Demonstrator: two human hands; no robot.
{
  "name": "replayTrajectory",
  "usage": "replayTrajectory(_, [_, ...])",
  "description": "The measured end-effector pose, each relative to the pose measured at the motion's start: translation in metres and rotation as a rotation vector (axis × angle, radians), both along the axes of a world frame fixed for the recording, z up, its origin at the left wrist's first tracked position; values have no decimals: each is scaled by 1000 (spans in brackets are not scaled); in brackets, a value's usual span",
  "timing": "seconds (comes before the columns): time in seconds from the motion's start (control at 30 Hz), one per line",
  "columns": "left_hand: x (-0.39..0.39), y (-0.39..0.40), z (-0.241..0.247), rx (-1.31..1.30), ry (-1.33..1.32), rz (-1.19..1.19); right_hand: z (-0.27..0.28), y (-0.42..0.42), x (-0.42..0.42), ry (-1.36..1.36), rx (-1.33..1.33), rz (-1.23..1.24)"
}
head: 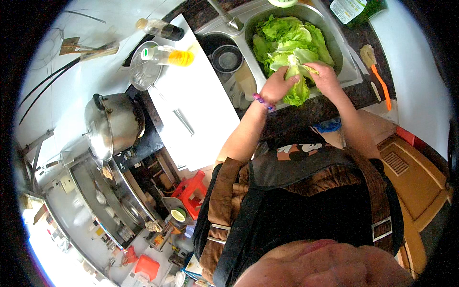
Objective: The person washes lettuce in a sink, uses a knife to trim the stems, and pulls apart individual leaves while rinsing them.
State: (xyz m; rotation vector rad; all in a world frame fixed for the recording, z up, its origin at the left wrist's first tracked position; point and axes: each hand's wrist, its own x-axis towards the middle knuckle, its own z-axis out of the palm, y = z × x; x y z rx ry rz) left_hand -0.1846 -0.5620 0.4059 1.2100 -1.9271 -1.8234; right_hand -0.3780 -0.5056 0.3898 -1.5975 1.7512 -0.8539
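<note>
Over the near rim of the sink, my left hand (pixel 278 85), with a beaded bracelet at its wrist, grips a bunch of green lettuce (pixel 297 94). The pale stem end of the bunch points up, and its leaves hang below my thumb. My right hand (pixel 325 79) pinches a leaf on the other side of the same bunch. Just beyond both hands, a pile of loose lettuce leaves (pixel 287 34) fills much of the large steel basin (pixel 337 39). The pile hides the basin's bottom.
Left of the basin, a smaller sink bowl holds a round pan (pixel 227 58). The faucet (pixel 233 22) stands between them. A white board (pixel 200 118) carries an oil bottle (pixel 175 57). A knife (pixel 374 89) and an orange-handled brush (pixel 382 86) lie at right. A steel pot (pixel 120 120) stands far left.
</note>
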Motion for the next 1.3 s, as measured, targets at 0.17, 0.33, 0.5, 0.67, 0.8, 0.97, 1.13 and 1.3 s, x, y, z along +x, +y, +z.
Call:
replayTrajectory(0.17, [36,-4,11,732,614,167,-6,-5,-28,23,-17,-43])
replayTrajectory(0.33, [31,-1,4,461,607,313,4,-5,-11,216,-186,35])
replayTrajectory(0.5, [6,7,-11,266,481,412,19,-12,27,-594,281,135])
replayTrajectory(0.67, [4,5,-15,170,401,339,34,-17,30,-432,294,192])
replayTrajectory(0.8, [7,1,-7,105,371,192,35,-11,16,-705,351,148])
replayTrajectory(0.97, [19,-8,-6,424,527,167,25,-3,7,-1036,447,-12])
replayTrajectory(1.13, [40,-12,-12,725,618,162,16,-14,-3,-152,166,246])
replayTrajectory(1.3, [38,-10,-8,625,495,187,7,-16,-10,102,62,200])
